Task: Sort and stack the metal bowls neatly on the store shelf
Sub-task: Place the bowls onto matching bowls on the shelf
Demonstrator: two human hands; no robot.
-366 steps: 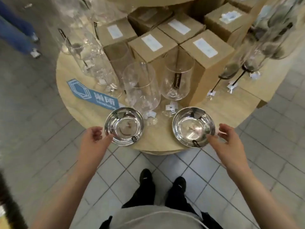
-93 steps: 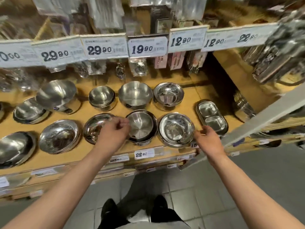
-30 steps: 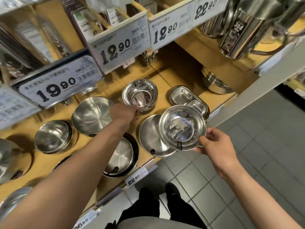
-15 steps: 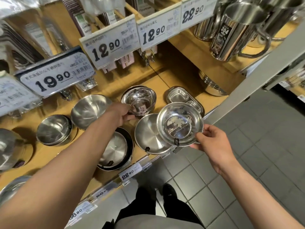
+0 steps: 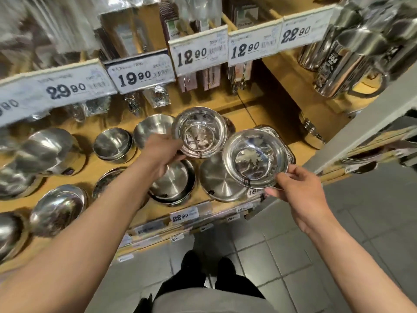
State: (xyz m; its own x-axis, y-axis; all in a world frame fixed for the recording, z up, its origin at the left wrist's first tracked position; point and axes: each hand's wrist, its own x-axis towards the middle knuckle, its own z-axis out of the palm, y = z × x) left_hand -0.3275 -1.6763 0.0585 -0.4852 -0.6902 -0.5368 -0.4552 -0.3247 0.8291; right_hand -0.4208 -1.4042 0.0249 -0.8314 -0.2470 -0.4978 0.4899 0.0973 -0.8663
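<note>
Steel bowls: left hand (image 5: 158,158) grips the deeper bowl (image 5: 199,132), right hand (image 5: 300,190) the shallower bowl (image 5: 255,158); price tags (image 5: 198,53) read 12.90, 19.90.

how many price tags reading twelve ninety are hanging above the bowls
2. One 12.90 tag hangs above the bowl in the left hand; the second 12.90 tag is immediately right of it. Blurred tags further left may hide others.

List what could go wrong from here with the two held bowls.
1. The right hand pinches its bowl only at the near rim, tilted, partly past the shelf edge; it might slip and fall to the floor.
2. The left hand holds the other bowl by its rim close beside it; the two could knock together.
3. Either bowl may strike the plates below when lowered.
</note>
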